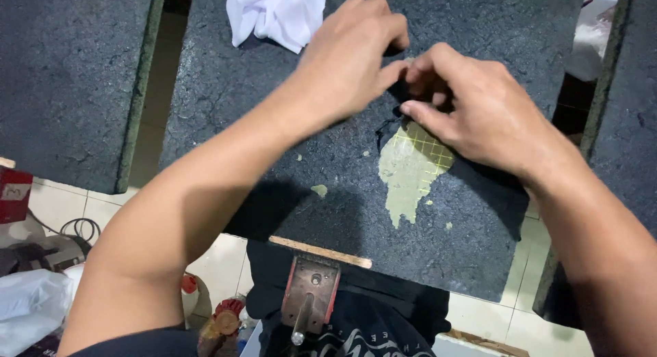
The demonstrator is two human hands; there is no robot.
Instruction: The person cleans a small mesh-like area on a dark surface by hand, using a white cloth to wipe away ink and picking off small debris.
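Two hands meet mid-board [226, 111], just beyond the worn pale patch [409, 172]. My left hand [352, 63] and right hand [479, 111] both pinch a small dark scrap [400, 94]. Best done, I judge, by keeping fingertips close and pulling gently.

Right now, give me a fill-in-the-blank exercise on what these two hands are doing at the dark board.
1. The left hand and right hand meet over a small ____ scrap of cloth.
2. Beside the scrap, a worn patch of the dark board shows a pale ____ colour.
3. The crumpled cloth at the board's far edge is ____.

Missing words: black; green; white
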